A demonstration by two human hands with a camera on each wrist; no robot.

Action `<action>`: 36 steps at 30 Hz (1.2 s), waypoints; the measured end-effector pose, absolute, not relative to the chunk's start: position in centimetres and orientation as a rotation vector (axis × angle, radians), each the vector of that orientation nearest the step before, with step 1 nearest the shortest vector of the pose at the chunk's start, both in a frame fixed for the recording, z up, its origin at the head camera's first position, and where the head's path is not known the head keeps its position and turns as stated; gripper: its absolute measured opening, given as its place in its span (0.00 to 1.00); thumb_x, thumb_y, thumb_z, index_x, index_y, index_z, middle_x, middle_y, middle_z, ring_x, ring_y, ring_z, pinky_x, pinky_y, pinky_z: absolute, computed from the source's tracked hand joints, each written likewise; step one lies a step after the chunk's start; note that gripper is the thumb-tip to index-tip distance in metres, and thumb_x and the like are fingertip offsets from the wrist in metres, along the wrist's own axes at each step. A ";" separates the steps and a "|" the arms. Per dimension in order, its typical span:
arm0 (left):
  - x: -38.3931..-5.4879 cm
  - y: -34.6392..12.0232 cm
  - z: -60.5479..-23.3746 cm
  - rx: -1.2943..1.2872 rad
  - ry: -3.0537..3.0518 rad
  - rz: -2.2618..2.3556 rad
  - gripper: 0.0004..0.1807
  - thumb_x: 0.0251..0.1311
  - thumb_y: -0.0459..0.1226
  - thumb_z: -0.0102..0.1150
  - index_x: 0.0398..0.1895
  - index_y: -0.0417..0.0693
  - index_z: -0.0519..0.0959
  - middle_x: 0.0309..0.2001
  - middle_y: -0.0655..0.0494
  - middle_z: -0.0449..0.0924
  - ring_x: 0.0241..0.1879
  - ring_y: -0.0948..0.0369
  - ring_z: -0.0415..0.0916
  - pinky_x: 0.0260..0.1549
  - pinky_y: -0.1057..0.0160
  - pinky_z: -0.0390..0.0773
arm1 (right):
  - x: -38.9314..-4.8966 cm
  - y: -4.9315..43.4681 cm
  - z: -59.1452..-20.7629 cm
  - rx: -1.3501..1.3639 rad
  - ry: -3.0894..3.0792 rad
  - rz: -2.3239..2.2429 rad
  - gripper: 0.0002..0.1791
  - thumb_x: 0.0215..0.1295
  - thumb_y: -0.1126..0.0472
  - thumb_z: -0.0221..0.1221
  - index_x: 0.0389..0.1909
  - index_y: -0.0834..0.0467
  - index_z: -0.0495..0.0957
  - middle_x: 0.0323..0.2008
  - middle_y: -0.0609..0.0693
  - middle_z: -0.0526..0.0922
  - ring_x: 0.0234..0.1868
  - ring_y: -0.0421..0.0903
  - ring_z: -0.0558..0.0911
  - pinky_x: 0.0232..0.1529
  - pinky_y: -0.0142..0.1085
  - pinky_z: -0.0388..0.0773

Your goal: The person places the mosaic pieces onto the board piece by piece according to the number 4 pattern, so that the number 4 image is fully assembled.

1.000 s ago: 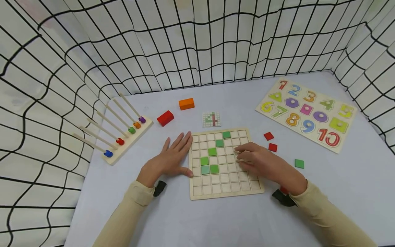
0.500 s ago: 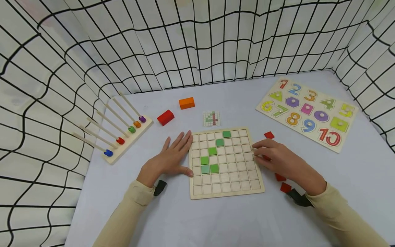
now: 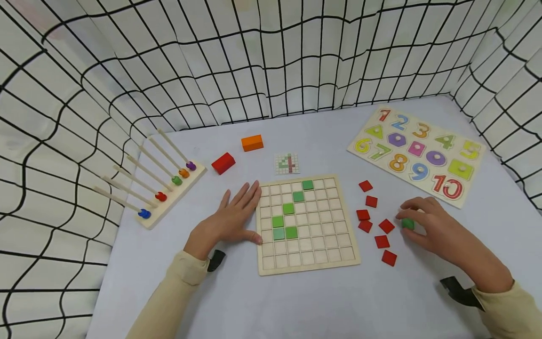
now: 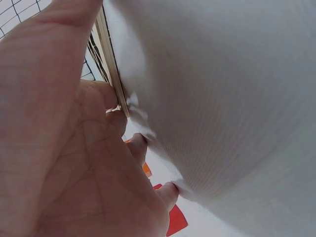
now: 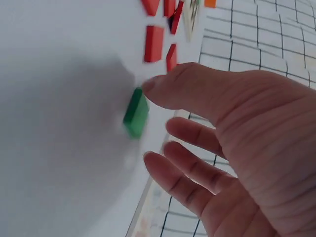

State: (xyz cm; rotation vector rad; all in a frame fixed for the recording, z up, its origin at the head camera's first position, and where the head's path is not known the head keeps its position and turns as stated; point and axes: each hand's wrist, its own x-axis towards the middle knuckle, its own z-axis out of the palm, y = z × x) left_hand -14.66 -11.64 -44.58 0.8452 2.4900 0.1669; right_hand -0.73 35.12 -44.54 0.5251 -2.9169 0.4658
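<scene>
A pale wooden grid board (image 3: 313, 268) lies on the table, with several green tiles (image 3: 288, 208) set in its cells. My left hand (image 3: 222, 223) rests beside it, fingers spread, with thumb and fingertips right at the board's left edge. In the left wrist view, fingers (image 4: 113, 118) lie along the side of the board. My right hand (image 3: 440, 230) is over a loose green square tile (image 3: 408, 223) to the right of the board. From the right wrist, that tile (image 5: 137, 113) shows near the thumb tip, with the other fingers parted from the thumb.
Several red tiles (image 3: 382, 241) lie between the board and my right hand. Behind the board is a small pattern card (image 3: 286, 164). A red block (image 3: 223, 163), an orange block (image 3: 252, 142), a peg stand (image 3: 169, 197) and a number puzzle (image 3: 417, 150) surround it. Black netting (image 3: 271, 70) encloses the table.
My right hand has left the board's right side and moved right to the loose green tile, uncovering the red tiles. My left hand has stayed at the board's edge.
</scene>
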 end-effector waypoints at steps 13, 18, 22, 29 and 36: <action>-14.7 -11.8 -44.7 0.846 2.496 0.185 0.74 0.54 0.66 0.74 0.89 0.44 0.36 0.90 0.48 0.26 0.89 0.43 0.25 0.82 0.27 0.30 | -1.2 36.9 -46.1 0.599 -2.785 0.538 0.25 0.37 0.69 0.85 0.41 0.56 0.91 0.44 0.51 0.85 0.41 0.45 0.82 0.43 0.09 0.74; -14.6 -11.9 -44.8 0.847 2.494 0.188 0.74 0.54 0.66 0.74 0.89 0.44 0.37 0.90 0.47 0.27 0.89 0.43 0.26 0.82 0.27 0.30 | -1.7 36.1 -45.8 0.701 -2.692 0.614 0.14 0.60 0.56 0.79 0.44 0.56 0.91 0.45 0.50 0.83 0.46 0.41 0.79 0.48 0.09 0.74; -14.6 -11.8 -44.9 0.857 2.498 0.196 0.74 0.54 0.66 0.74 0.89 0.44 0.37 0.90 0.47 0.27 0.89 0.43 0.26 0.82 0.27 0.30 | -2.3 34.7 -45.4 0.809 -2.625 0.666 0.31 0.77 0.35 0.48 0.44 0.55 0.90 0.45 0.49 0.82 0.50 0.40 0.77 0.51 0.09 0.74; -14.5 -12.0 -45.1 0.830 2.490 0.161 0.75 0.52 0.67 0.75 0.89 0.45 0.36 0.90 0.48 0.27 0.89 0.43 0.25 0.82 0.27 0.30 | -3.0 31.7 -45.5 0.962 -2.567 0.691 0.27 0.79 0.40 0.51 0.44 0.56 0.89 0.47 0.50 0.81 0.46 0.42 0.81 0.49 0.15 0.80; -14.6 -11.9 -45.0 0.844 2.501 0.194 0.75 0.53 0.66 0.75 0.89 0.45 0.37 0.90 0.48 0.28 0.89 0.43 0.26 0.82 0.27 0.30 | -4.2 29.4 -45.5 1.102 -2.487 0.729 0.22 0.81 0.46 0.53 0.45 0.56 0.90 0.47 0.50 0.81 0.48 0.42 0.79 0.47 0.21 0.82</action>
